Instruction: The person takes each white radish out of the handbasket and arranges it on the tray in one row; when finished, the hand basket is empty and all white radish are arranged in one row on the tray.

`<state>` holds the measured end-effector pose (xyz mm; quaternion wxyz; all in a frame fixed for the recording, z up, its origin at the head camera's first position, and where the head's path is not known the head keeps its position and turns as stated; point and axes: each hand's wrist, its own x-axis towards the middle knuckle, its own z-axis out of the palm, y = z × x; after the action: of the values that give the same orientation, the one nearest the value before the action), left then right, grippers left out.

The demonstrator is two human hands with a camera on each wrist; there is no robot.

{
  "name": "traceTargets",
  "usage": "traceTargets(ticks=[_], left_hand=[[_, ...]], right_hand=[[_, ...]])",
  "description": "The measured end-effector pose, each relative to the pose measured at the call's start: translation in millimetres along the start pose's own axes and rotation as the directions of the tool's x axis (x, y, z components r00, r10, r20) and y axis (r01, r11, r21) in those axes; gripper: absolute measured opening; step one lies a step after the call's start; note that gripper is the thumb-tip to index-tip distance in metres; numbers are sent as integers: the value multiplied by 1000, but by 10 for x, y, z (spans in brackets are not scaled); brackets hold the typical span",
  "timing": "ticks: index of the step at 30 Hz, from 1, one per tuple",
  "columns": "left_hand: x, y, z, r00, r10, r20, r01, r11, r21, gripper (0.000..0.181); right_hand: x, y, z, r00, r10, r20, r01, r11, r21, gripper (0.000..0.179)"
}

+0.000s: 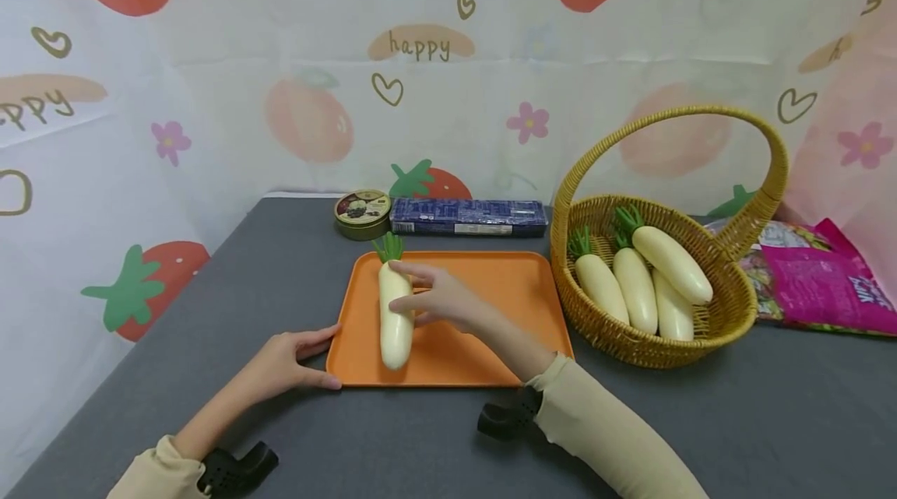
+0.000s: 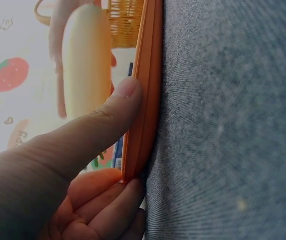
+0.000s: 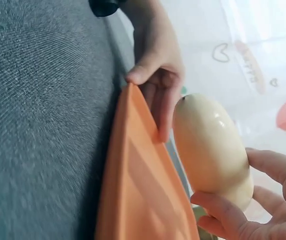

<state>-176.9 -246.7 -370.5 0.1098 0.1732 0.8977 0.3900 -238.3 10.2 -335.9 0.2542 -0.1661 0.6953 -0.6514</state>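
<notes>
My right hand holds a white radish with green leaves between thumb and fingers, over the left part of an orange tray. In the right wrist view, the rounded end of the radish faces the camera, and a gap shows between it and the tray. The near left corner of the tray is gripped by my left hand, thumb at the front edge and fingers along the left side. From the left wrist, the thumb presses on the tray's rim.
Right of the tray stands a wicker basket with several white radishes. Behind the tray lie a round tin and a long blue package. A pink bag is beyond the basket, near the patterned backdrop.
</notes>
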Motion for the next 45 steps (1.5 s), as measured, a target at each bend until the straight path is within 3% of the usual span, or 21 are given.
traceTargets(ticks=[8, 16, 23, 32, 38, 45], left_hand=[[14, 7, 57, 1000, -12, 7, 12, 1000, 13, 82], [23, -3, 26, 1000, -16, 16, 16, 1000, 18, 81], [2, -14, -1, 1000, -14, 21, 13, 999, 49, 82], [7, 0, -19, 1000, -4, 18, 4, 1000, 19, 81], [-2, 12, -29, 1000, -11, 10, 10, 999, 40, 81], [-19, 0, -17, 1000, -18, 7, 17, 1000, 23, 81]], right_hand=[[114, 105, 151, 999, -5, -50, -2, 992, -128, 60], [242, 143, 225, 997, -6, -83, -14, 971, -239, 60], [273, 158, 292, 996, -61, -58, 31, 908, -418, 59], [273, 74, 335, 996, -66, -64, 21, 840, -542, 58], [272, 39, 351, 995, -88, -38, 50, 810, -584, 57], [225, 33, 327, 994, -109, -3, 88, 823, -562, 61]])
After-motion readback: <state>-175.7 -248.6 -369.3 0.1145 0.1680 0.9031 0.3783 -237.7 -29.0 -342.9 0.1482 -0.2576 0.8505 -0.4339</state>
